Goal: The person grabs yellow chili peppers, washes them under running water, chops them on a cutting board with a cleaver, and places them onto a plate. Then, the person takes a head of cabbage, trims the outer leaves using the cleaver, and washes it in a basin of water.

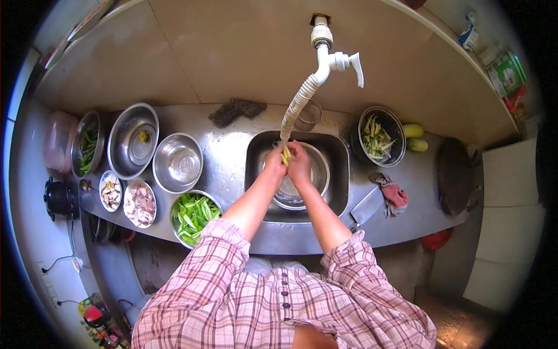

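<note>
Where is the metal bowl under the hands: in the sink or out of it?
In: the bowl sits inside the walls of the sink, below the left hand and right hand.

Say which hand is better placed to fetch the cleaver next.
Probably the right hand: the cleaver lies right of the sink, on that side; the left hand is farther off. Both touch something yellow.

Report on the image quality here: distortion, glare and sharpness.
Head view: strong wide-angle bending, with the front edge of the steel counter curving and the corners black; head view: white glare on that counter, left of the sink; head view: left hand and right hand fairly clear, but the yellowish piece between them too covered to identify.
</note>
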`<state>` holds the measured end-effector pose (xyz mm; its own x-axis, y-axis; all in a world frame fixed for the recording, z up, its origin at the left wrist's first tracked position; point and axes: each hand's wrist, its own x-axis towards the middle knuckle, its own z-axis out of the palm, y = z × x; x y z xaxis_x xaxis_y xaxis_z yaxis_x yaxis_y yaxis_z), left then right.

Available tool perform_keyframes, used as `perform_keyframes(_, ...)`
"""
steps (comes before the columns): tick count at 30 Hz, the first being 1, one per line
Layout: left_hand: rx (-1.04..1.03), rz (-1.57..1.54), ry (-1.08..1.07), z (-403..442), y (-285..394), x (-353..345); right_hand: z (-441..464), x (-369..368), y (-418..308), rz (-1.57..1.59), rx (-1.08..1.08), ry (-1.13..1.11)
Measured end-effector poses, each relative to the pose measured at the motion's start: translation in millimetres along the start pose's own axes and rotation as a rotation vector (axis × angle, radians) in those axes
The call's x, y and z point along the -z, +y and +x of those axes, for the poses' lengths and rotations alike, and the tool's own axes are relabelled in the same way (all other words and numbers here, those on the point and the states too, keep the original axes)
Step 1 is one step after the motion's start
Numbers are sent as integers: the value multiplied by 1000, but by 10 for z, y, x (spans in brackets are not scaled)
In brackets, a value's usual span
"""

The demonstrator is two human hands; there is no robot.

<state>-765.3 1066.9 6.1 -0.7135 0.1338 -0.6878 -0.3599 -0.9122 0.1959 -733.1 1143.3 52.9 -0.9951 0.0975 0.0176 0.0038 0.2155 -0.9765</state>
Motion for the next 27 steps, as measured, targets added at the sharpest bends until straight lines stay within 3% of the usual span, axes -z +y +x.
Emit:
perform_keyframes(1, 14, 16, 14, -18, -18, 14, -15, 36, 23, -258, 90, 10)
perform_keyframes(4, 94, 10, 31, 7, -60, 88, -23, 60, 28, -493, 238, 25)
perform_keyframes(7, 88, -27, 112, -28, -3, 64, -26, 130, -201, -328, 172, -96)
perform_keyframes(10, 112, 9, 30, -96, 144, -13, -40, 219, -535, -108, 34, -66)
perform_keyframes(13, 140, 123, 6, -178, 288, -120, 173, 544, -606, -102, 100, 13)
perform_keyframes(18, 237, 99, -223, -130, 432, -126, 656, 1159, -1794, 244, 177, 98)
perform_keyframes(19, 223, 182, -110, -99, 422, -178, 699, 1201, -2051, 286, 189, 82)
perform_keyframes(22, 221, 264, -300, -48, 456, -166, 760, 1268, -2613, 354, 162, -56)
perform_keyframes(27, 211, 323, -249, -195, 453, -445, 862, 1355, -2794, 137, 121, -182)
